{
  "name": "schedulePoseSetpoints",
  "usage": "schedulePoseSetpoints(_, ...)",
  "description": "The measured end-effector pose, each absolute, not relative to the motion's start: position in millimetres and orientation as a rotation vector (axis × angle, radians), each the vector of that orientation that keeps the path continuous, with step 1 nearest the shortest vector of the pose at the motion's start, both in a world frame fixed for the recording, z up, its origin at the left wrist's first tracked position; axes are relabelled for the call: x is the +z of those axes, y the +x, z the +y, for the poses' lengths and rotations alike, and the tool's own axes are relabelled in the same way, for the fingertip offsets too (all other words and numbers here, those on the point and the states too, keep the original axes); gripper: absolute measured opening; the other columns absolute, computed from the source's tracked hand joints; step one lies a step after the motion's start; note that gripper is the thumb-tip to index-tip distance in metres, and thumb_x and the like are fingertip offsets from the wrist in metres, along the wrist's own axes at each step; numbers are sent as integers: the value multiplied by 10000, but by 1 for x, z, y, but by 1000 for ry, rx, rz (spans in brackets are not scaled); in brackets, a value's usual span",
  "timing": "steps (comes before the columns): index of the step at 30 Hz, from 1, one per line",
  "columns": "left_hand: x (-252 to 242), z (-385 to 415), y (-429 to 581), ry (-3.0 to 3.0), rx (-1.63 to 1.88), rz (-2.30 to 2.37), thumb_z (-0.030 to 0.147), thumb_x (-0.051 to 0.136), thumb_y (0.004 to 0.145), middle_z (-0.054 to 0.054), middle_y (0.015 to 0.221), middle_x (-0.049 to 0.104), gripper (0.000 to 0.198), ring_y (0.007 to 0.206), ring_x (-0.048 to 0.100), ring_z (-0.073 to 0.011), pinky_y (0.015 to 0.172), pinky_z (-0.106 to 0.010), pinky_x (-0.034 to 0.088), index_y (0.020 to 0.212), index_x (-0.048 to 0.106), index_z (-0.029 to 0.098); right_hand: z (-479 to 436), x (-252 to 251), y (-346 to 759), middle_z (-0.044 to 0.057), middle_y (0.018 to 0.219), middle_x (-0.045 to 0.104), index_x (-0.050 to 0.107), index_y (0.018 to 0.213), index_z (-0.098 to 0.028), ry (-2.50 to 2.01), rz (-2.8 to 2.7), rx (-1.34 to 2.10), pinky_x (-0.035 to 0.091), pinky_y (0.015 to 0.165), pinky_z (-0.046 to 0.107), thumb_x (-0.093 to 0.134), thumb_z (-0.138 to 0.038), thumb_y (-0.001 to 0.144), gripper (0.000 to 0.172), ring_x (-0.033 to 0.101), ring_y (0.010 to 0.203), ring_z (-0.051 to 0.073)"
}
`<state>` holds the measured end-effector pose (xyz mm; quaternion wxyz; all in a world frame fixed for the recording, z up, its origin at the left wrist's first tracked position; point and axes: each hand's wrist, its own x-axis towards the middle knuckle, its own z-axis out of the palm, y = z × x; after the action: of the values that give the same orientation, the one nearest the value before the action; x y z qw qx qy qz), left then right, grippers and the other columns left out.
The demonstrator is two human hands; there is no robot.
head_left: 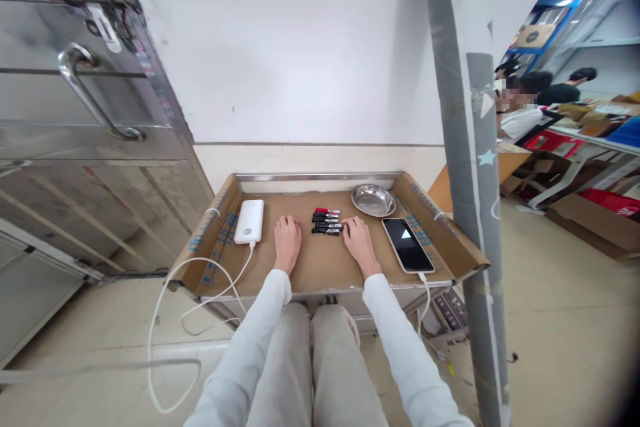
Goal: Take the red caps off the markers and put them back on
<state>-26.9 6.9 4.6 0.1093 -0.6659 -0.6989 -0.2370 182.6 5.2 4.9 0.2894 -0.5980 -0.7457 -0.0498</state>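
Side by side in a short stack lie several marker pens [326,221], black ones with a red one [327,211] at the far end, on the cardboard-covered table [310,267]. My left hand [288,240] rests palm down to the left of the markers, fingers stretched out, apart from them. On the other side my right hand [357,237] lies palm down, its fingertips close to the right ends of the markers; whether they touch cannot be made out. Neither hand holds anything. Behind my right hand stands a shallow round metal dish [373,200].
A white power bank [249,221] with a white cable lies at the left, a phone [408,245] with a cable at the right. Raised cardboard edges flank the table. A grey wrapped pole [473,180] stands right; a metal door [85,100] left. Other people sit far right.
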Motion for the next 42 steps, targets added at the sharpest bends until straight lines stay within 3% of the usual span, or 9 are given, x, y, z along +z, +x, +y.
schedulePoseSetpoints(12,0,4,-26,-1987,-946,-1958,140,373,876,-116,872,548,153,845,530,-244,759,-379,429,868,525,143,-3,7,180,82,929,580,570,952,-171,-1495,-1950,-125,369,774,319,364,-115,878,225,523,872,210)
schedulePoseSetpoints(16,5,-1,-22,-2350,-1087,-1690,139,379,884,-71,887,554,149,849,535,-201,787,-343,444,905,522,176,-9,10,178,64,910,564,574,887,-188,-1345,-2044,-33,383,790,309,385,-108,862,207,522,852,191)
schedulePoseSetpoints(21,9,-8,-17,-2664,-1017,-1472,208,421,902,-46,919,559,140,858,541,-181,824,-338,450,951,552,204,-15,11,176,61,920,550,589,909,-202,-1300,-2113,-9,393,801,313,412,-112,851,207,515,855,192)
schedulePoseSetpoints(31,5,-4,-18,-2691,-1111,-1451,272,468,904,-44,905,560,136,894,549,-180,846,-346,463,918,580,197,-24,7,181,67,927,566,576,949,-204,-1348,-2151,-36,402,807,338,457,-238,890,137,508,885,216)
schedulePoseSetpoints(42,13,4,-11,-2488,-1320,-1421,275,370,950,-49,972,577,184,939,552,-165,879,-329,462,1028,518,197,-1,11,159,86,983,631,555,1021,-193,-1267,-1963,-10,419,854,346,341,-275,953,239,562,919,213)
